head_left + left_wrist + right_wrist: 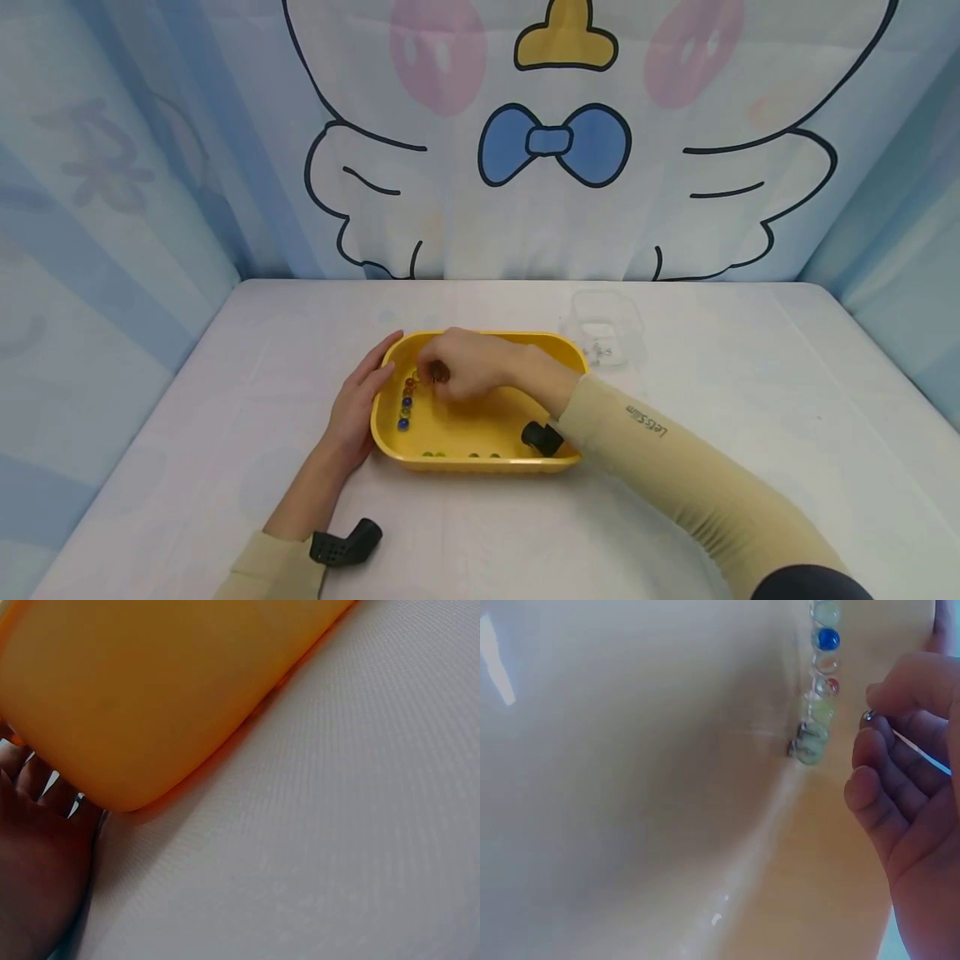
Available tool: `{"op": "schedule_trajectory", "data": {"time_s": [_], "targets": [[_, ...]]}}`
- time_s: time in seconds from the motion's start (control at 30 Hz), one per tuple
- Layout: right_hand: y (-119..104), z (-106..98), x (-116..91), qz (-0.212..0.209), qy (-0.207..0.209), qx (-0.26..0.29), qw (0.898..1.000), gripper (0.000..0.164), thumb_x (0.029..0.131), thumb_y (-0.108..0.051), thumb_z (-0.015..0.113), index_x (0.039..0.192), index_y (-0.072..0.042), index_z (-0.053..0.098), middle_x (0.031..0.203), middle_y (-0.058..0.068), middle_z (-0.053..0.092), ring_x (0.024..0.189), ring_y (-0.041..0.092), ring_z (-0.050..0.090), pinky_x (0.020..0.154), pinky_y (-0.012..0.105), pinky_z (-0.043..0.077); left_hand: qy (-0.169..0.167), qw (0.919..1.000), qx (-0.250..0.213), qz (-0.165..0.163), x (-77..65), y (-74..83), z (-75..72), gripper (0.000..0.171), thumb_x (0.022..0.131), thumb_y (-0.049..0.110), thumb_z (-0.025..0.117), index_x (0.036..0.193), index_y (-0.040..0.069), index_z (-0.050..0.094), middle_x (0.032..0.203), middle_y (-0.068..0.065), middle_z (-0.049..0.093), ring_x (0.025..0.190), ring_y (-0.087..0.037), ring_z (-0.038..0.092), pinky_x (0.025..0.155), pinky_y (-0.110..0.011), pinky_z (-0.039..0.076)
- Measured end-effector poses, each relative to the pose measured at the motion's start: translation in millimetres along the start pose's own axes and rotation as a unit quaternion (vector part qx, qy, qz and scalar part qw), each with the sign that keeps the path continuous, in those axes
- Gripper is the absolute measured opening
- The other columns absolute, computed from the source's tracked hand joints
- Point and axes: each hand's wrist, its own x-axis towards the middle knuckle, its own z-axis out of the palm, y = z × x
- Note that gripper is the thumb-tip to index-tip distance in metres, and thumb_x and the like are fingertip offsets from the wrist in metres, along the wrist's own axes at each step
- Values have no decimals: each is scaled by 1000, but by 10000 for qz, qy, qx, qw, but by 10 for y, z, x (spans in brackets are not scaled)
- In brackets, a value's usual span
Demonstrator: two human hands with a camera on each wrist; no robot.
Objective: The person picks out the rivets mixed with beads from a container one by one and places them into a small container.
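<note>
My left hand (351,412) rests against the left end of a yellow tray (480,463), its thumb at the rim. In the left wrist view its fingers (60,799) lie along the tray's outer wall. Over the tray's left part, my right hand (476,362) pinches a small shiny ball (868,715) between thumb and fingertips; the fingers cover most of it. Beside those fingertips runs a row of glass marbles (826,686), lined up along the tray's left end, some blue, others greenish, yellowish or reddish.
Several greenish marbles (440,454) lie along the tray's near side. Behind the tray's right corner stands a clear plastic box (606,321) with small clear things in it. White cloth (720,350) covers the table, and printed curtains (555,225) enclose it at the back and sides.
</note>
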Motion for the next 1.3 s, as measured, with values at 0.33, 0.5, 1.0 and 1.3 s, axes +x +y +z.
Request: {"op": "schedule_trajectory", "data": {"time_s": [0.33, 0.5, 1.0, 1.3], "targets": [[11, -156, -108, -161, 509, 234, 9983, 11, 87, -3, 66, 98, -5, 69, 88, -2, 61, 79, 15, 54, 70, 22, 49, -36, 10000, 12, -10, 10, 7, 8, 51, 108, 23, 38, 159, 22, 34, 159, 9, 33, 142, -11, 33, 116, -31, 31], [17, -257, -177, -215, 813, 285, 9960, 13, 86, -2, 66, 99, -3, 70, 87, -1, 62, 77, 16, 54, 69, 24, 50, 19, 10000, 40, -52, 12, 14, 18, 51, 107, 24, 39, 159, 22, 35, 160, 7, 33, 143, -13, 33, 117, -34, 30], [81, -479, -501, -94, 1428, 276, 9893, 13, 86, -1, 64, 97, -3, 69, 83, -1, 60, 75, 17, 53, 67, 29, 48, 118, 9998, 109, -68, 15, 1, 19, 50, 108, 24, 39, 158, 23, 36, 160, 9, 33, 144, -12, 30, 119, -34, 25], [137, -605, -757, -70, 1918, 91, 9814, 12, 86, -2, 63, 94, -8, 68, 82, -2, 60, 73, 17, 52, 65, 32, 47, 134, 9999, 74, -47, 3, -5, 20, 50, 107, 22, 39, 157, 25, 38, 160, 9, 33, 145, -11, 30, 119, -33, 25]]}}
